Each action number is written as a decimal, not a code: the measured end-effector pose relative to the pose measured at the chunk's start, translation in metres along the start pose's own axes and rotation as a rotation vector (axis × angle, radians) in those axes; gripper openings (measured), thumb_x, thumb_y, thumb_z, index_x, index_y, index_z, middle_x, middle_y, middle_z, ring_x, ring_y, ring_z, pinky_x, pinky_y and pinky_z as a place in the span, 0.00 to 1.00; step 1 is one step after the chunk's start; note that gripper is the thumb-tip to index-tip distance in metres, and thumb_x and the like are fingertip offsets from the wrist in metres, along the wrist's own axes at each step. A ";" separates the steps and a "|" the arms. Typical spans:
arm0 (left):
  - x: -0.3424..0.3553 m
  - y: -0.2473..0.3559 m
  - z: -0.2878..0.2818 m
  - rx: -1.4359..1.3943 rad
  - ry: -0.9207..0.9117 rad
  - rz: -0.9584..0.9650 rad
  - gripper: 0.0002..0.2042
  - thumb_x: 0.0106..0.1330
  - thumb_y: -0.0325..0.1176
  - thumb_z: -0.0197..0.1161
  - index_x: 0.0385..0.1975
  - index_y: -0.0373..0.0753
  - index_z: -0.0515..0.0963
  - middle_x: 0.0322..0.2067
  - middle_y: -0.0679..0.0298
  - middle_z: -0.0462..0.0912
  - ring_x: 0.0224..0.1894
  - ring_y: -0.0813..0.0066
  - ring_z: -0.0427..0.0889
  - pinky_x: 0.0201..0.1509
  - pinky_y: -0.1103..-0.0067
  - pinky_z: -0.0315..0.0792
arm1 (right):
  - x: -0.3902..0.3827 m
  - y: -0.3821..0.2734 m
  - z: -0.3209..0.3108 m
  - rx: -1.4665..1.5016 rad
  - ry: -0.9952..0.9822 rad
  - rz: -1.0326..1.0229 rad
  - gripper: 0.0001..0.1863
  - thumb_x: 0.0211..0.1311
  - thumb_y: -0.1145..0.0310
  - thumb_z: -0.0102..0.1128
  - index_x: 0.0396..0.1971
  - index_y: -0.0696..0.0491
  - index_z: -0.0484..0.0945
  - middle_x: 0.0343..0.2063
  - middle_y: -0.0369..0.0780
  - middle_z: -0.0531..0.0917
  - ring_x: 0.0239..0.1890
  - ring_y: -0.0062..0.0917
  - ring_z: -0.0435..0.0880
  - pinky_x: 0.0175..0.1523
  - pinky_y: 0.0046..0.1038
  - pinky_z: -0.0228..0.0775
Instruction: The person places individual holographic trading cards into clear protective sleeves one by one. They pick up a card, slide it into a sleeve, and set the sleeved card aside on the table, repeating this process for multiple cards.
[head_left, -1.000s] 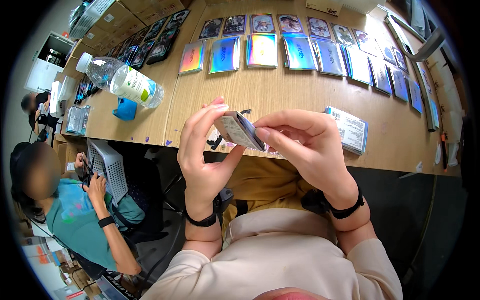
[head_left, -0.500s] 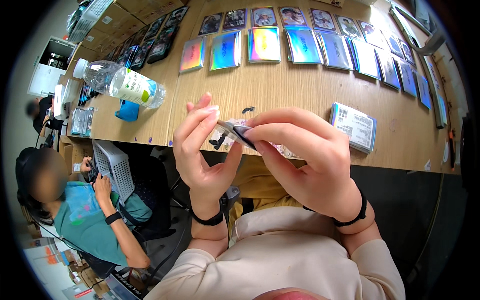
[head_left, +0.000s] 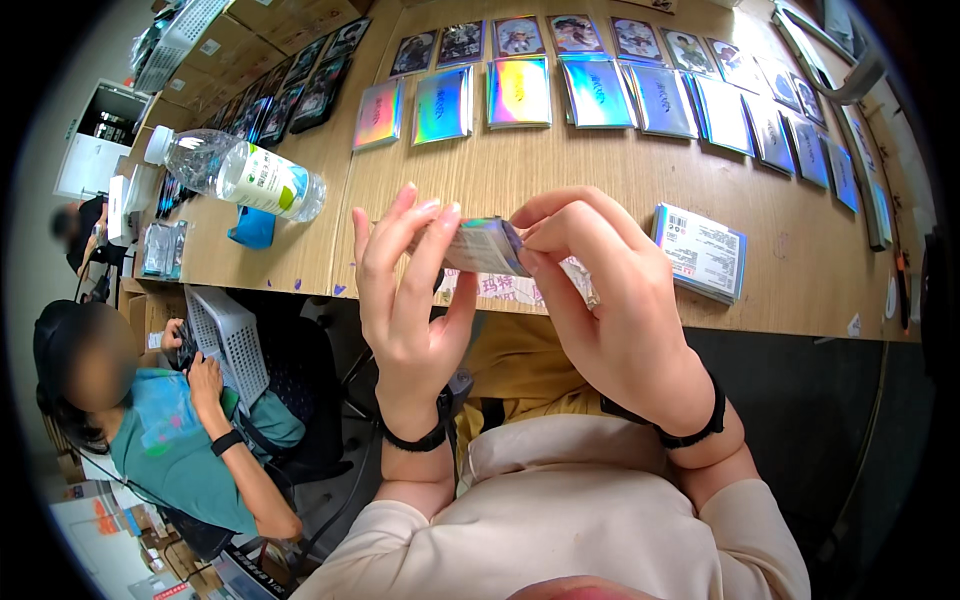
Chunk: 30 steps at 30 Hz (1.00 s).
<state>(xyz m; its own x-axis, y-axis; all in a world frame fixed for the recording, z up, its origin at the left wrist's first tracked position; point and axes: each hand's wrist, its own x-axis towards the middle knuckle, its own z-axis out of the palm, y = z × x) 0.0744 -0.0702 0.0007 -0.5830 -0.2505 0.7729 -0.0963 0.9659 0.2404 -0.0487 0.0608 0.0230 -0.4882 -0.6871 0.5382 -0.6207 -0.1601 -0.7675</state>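
Note:
Between my hands is a small flat foil packet (head_left: 481, 243), tilted, with a printed back and a shiny rainbow edge. My left hand (head_left: 410, 300) grips it from the left with fingertips and thumb. My right hand (head_left: 605, 310) pinches its right end. Just right of them a stack of packets with white printed backs (head_left: 698, 250) lies near the wooden table's front edge. Farther back, a row of holographic packet stacks (head_left: 515, 95) lies below a row of illustrated cards (head_left: 575, 33). A printed pink sheet lies under my hands, partly hidden.
A plastic bottle (head_left: 250, 175) lies by a blue object (head_left: 252, 226) on the table (head_left: 380, 180). Dark packets (head_left: 320, 95) and cardboard boxes (head_left: 200, 70) are at the back left. A co-worker (head_left: 170, 430) in teal sits left beside a white basket (head_left: 225, 340); another person is farther back.
The packet has turned from slanting, to nearly edge-on, to showing more of its printed face again. My left fingers have shifted over its top, and my right fingers have bent more around its end.

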 end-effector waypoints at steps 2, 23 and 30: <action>-0.002 -0.004 0.001 0.042 -0.005 -0.013 0.32 0.42 0.14 0.69 0.53 0.38 0.75 0.52 0.59 0.77 0.59 0.53 0.76 0.69 0.56 0.61 | -0.001 0.002 -0.002 0.048 0.002 0.045 0.06 0.59 0.86 0.58 0.32 0.61 0.72 0.39 0.43 0.80 0.37 0.26 0.82 0.41 0.23 0.77; -0.003 0.005 -0.002 -1.100 0.264 -0.733 0.26 0.66 0.22 0.60 0.62 0.32 0.59 0.54 0.52 0.70 0.52 0.64 0.77 0.55 0.66 0.76 | -0.003 0.011 0.007 0.864 0.192 0.410 0.02 0.70 0.79 0.49 0.36 0.62 0.69 0.38 0.41 0.80 0.41 0.19 0.82 0.48 0.26 0.83; 0.000 -0.005 0.000 -1.280 0.271 -0.952 0.10 0.67 0.23 0.60 0.45 0.32 0.72 0.35 0.58 0.83 0.34 0.73 0.84 0.38 0.76 0.84 | -0.006 0.009 0.009 0.789 0.097 0.435 0.02 0.70 0.78 0.49 0.36 0.62 0.68 0.35 0.38 0.79 0.41 0.18 0.82 0.49 0.28 0.83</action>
<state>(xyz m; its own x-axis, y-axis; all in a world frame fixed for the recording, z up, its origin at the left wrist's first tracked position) 0.0747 -0.0752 -0.0007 -0.5428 -0.8330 0.1071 0.4606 -0.1886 0.8673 -0.0453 0.0572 0.0097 -0.6528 -0.7436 0.1448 0.2138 -0.3642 -0.9065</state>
